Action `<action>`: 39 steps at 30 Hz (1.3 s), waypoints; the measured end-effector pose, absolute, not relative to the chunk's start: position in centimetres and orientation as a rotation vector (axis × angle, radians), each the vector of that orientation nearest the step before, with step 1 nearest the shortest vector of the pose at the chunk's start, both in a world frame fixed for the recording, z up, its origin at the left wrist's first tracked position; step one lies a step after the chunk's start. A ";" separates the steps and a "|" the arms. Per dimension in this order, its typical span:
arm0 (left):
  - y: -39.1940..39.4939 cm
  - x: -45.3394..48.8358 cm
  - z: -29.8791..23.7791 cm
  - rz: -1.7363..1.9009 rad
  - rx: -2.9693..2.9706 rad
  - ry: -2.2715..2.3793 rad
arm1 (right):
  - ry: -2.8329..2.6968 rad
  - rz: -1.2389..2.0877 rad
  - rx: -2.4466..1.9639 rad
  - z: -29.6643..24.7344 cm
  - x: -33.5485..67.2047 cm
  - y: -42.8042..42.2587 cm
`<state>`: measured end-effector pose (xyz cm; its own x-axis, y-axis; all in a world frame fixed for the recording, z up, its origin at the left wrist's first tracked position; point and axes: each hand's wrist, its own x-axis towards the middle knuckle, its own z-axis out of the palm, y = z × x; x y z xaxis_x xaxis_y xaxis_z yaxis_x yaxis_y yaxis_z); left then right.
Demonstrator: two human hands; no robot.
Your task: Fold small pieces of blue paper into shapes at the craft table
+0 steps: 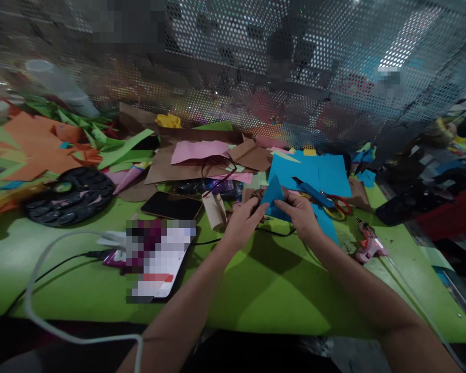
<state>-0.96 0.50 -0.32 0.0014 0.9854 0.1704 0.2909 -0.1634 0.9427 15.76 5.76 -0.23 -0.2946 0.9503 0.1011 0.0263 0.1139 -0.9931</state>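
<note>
Between my two hands is a folded piece of blue paper (273,196), raised to a point at its top and held above the green table. My left hand (245,220) pinches its left side between thumb and fingers. On its right side, the thumb and fingers of my right hand (301,213) close on the lower edge. Just beyond lie larger blue paper sheets (330,171), with a blue utility knife (312,191) and scissors with red and yellow handles (336,210) on and beside them. A cardboard tube (215,211) stands left of my left hand.
A pink glue gun (368,246) lies right, its cord trailing. Left are a dark phone (173,205), a lit phone (163,269) with a white cable (29,290), and a black round tray (70,199). Orange paper (42,140) and brown paper (166,168) cover the back, before a perforated metal panel (233,77).
</note>
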 end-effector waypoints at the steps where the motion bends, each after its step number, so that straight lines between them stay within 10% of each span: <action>1: 0.6 -1.0 -0.4 1.190 1.561 1.368 | -1.524 1.322 -0.989 -0.2 15.7 5.7; 39: 1.3 -1.2 -0.7 1.605 0.852 1.144 | -1.532 1.249 -0.967 0.4 14.9 5.2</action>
